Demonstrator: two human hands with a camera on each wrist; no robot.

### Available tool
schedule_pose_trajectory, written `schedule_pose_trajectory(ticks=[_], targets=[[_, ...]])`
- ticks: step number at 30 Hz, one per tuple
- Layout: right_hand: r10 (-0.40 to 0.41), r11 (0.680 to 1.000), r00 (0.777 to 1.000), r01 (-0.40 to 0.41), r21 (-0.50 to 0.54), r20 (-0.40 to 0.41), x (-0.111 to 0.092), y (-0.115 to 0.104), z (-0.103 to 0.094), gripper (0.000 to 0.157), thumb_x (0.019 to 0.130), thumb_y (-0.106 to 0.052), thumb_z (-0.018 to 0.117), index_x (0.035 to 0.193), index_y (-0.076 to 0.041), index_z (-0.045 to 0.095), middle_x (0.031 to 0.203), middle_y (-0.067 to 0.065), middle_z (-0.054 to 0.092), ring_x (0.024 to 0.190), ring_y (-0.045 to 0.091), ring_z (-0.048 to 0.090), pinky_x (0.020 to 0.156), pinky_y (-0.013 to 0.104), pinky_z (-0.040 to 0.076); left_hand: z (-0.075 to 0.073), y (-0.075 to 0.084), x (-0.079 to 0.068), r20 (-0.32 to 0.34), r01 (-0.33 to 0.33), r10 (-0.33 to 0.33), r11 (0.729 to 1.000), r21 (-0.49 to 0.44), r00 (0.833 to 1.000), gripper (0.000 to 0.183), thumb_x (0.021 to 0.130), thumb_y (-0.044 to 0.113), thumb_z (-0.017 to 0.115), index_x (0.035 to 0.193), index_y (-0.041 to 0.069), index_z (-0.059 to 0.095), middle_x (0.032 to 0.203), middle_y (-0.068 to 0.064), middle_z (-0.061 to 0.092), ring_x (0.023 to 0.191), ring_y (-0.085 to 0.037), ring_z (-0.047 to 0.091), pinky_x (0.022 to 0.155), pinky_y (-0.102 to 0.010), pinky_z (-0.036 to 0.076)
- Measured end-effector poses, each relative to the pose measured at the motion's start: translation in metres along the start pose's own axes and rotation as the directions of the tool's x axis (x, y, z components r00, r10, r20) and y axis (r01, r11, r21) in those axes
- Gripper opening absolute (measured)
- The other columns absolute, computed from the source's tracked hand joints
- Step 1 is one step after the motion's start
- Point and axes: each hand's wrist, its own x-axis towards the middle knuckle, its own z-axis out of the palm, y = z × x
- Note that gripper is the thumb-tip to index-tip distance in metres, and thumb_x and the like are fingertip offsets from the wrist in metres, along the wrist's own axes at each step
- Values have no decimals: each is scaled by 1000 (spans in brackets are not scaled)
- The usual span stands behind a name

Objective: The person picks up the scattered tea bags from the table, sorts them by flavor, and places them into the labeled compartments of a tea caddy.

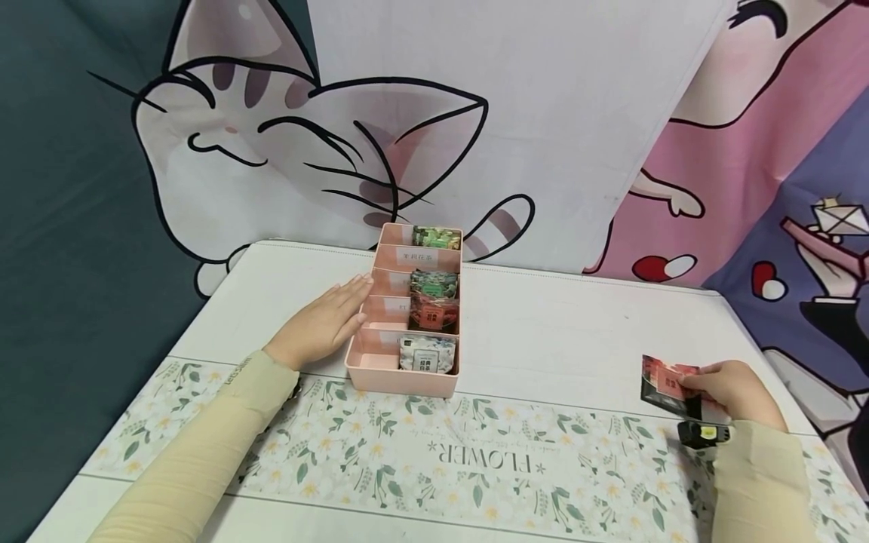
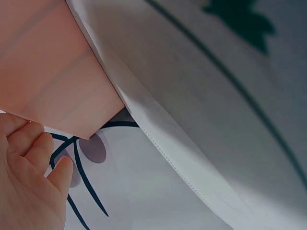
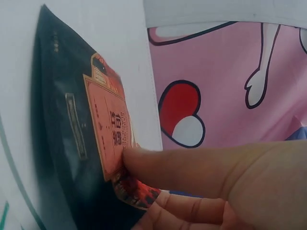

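A pink divided box (image 1: 407, 381) stands on the table, with tea sachets in several of its compartments. My left hand (image 1: 324, 320) rests against the box's left side, fingers straight; the left wrist view shows its fingertips at the rim of the pink wall (image 2: 62, 86). At the right, my right hand (image 1: 736, 388) pinches a red and black tea sachet (image 1: 668, 385) between thumb and fingers. In the right wrist view the thumb presses on the sachet's (image 3: 76, 129) red label. Inside the box are a white sachet (image 1: 426, 356), a red sachet (image 1: 432, 315) and green sachets (image 1: 437, 238).
The white table (image 1: 543, 332) carries a floral printed band (image 1: 502, 460) along its front. Behind it hangs a cloth with a cartoon cat (image 1: 224, 166). Small labels mark the compartments, such as the one near the back (image 1: 416, 257).
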Motion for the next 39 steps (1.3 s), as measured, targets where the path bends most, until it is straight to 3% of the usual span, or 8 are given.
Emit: schedule_pose_trajectory(ticks=[7,11,17,21,27,32,39], targets=[[-2,989,1000,3,150,-11,2,-3,3,34,96,-23,63,104,10,61,68,2,52,62,20,49,54,35,42,0,0,0,2,0,0,1000,-2,1000,62,109,28,44,158,-3,24,165,-17,23,153,-35,22,126,-49,16],[-4,975,1000,11,220,-29,3,-7,5,39,96,-21,62,116,12,57,74,1,57,64,19,53,55,35,47,0,0,0,2,2,-2,1000,-1,1000,62,109,29,43,159,-2,24,166,-17,22,153,-35,22,126,-49,16],[-17,975,998,31,220,-68,3,-18,8,51,99,-27,61,130,12,52,98,10,65,80,17,58,63,30,54,0,0,0,3,4,-4,1000,-4,1000,61,109,29,43,159,-2,24,166,-16,23,153,-34,22,126,-48,16],[-35,966,997,52,252,-72,2,-28,12,54,101,-29,60,135,11,50,112,15,63,87,14,59,67,26,56,0,0,0,3,3,-3,1000,-5,1000,61,109,29,43,158,-3,25,165,-17,23,153,-34,22,126,-48,16],[-62,948,994,87,305,-90,0,-42,18,53,103,-30,59,138,9,49,118,15,60,86,10,60,70,26,57,1,0,-1,2,1,-1,1000,-5,1000,62,109,29,43,159,-3,24,165,-17,23,153,-35,22,126,-49,16],[-51,927,992,90,364,-114,3,-52,24,46,101,-27,63,132,6,54,116,12,58,83,8,59,69,25,58,1,0,-1,0,0,0,1000,-10,1000,62,109,28,44,159,-3,24,165,-17,23,153,-34,22,126,-49,16],[-79,888,988,131,440,-134,7,-65,29,38,100,-21,64,126,5,56,100,-3,59,78,3,59,68,22,59,1,-1,-1,0,-2,2,1000,-5,1000,62,109,29,43,159,-3,24,165,-17,23,153,-34,22,126,-48,16]])
